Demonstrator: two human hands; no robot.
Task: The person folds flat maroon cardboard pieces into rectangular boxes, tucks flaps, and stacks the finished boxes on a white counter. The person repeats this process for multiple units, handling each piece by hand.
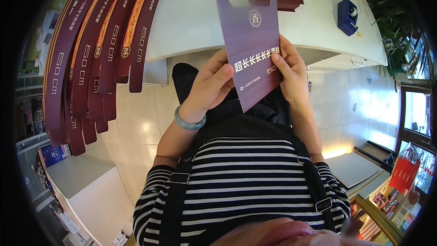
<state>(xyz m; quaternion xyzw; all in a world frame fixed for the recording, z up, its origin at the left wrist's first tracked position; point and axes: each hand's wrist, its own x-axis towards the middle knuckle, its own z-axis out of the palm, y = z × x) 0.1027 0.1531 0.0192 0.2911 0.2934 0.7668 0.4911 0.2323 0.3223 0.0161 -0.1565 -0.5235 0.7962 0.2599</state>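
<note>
1. Room: white table (182,23) has its front edge behind the card, at 12 o'clock; long maroon strips (109,41) overhang it at 10, blue tape dispenser (348,17) at 2, tabletop between.
2. Writing: purple card (250,36) shows round white emblem, white lettering; strips lettered too.
3. Grip: at 12 o'clock, your left hand (211,82) pinches card's 8 o'clock edge, right hand (291,68) its 3 o'clock edge.

Purple carrier (248,38) = smooth card, semi-matt; tabletop (191,18) smooth w/ slight sheen; bangle (188,125) polished, stone-like; striped top (246,173) soft cloth, buckle (179,178) metal; floor tiles (142,127) v. glossy; tape dispenser (347,22) plastic.
</note>
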